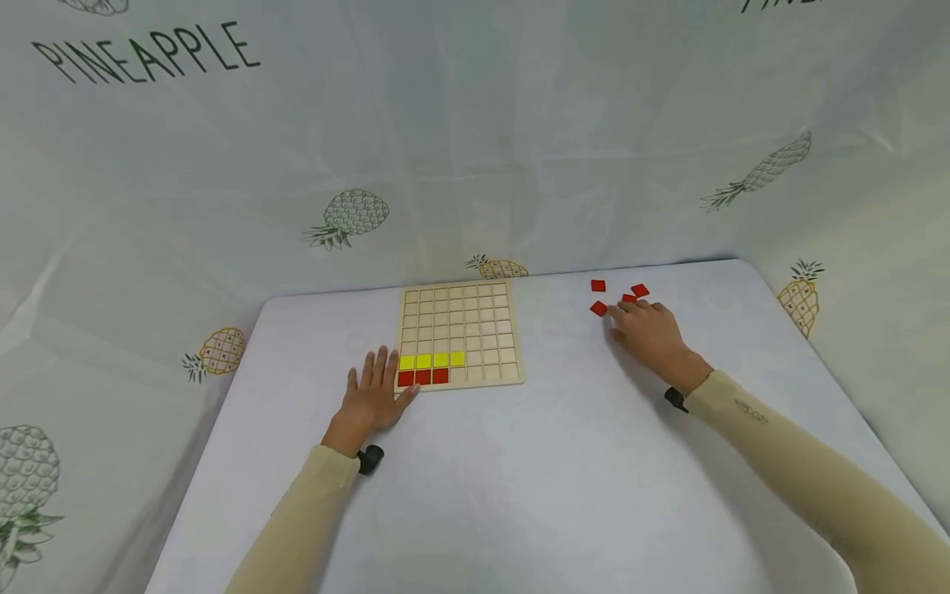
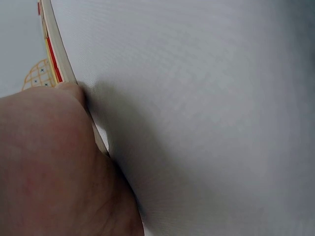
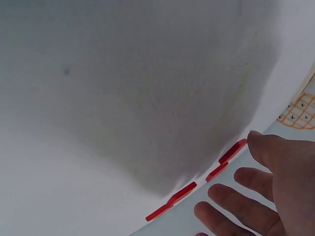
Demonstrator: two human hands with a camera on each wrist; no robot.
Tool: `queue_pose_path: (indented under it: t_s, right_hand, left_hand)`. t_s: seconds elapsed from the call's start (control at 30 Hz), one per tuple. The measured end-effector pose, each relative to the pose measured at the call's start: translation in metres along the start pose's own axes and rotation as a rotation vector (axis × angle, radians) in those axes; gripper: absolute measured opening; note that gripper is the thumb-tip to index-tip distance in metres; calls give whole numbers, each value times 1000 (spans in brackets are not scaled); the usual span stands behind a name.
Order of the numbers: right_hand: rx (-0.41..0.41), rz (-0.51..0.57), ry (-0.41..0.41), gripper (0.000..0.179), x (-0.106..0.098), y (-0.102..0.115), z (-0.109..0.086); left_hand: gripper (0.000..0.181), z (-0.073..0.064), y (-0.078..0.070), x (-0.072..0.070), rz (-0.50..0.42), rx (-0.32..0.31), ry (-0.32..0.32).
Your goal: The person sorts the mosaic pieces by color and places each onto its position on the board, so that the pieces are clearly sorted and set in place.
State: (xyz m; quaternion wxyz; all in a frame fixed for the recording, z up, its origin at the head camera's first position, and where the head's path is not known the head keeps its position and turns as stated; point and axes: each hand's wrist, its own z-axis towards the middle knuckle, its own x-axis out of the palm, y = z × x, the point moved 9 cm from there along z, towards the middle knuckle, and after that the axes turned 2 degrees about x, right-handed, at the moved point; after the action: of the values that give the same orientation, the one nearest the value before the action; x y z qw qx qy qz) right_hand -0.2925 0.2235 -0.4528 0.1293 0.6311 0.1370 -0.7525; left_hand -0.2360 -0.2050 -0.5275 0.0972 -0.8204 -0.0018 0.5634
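Observation:
A wooden grid board (image 1: 491,341) lies flat on the table. Its front row holds red square tiles (image 1: 423,377) at the left end, and yellow tiles (image 1: 441,360) fill part of the row behind. My left hand (image 1: 369,400) rests with fingers spread at the board's front left corner, the thumb touching its edge. In the left wrist view the thumb (image 2: 74,91) lies against the board's side. Over on the right, my right hand (image 1: 653,337) hovers at several loose red tiles (image 1: 599,285). Its fingers (image 3: 241,204) look loosely bent, with nothing visible between them.
The white table (image 1: 519,487) has its back edge close behind the board and loose tiles. A pineapple-print sheet (image 1: 564,165) hangs behind the table and along both sides. Black bands (image 1: 369,459) sit at both wrists.

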Motion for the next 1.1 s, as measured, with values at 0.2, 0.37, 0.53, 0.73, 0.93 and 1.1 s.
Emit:
queue_pose_path:
  t_s: [0.2, 0.37, 0.53, 0.73, 0.93, 1.1]
  right_hand:
    - [10, 12, 10, 40, 2, -1, 7]
    - [6, 12, 10, 38, 4, 1, 16]
    - [-10, 25, -9, 28, 5, 4, 24]
    - [-11, 28, 22, 22, 9, 7, 32]
    - [-22, 13, 46, 19, 11, 13, 39]
    - [-44, -13, 44, 25, 12, 20, 41]
  left_hand:
    - [91, -2, -1, 0, -5, 2, 12]
    - [91, -2, 0, 1, -12, 8, 5]
    - [91, -1, 1, 3, -11, 8, 8]
    - [91, 0, 2, 3, -10, 8, 11]
    - [90, 0, 1, 0, -16, 13, 2]
    - [91, 1, 1, 1, -1, 8, 6]
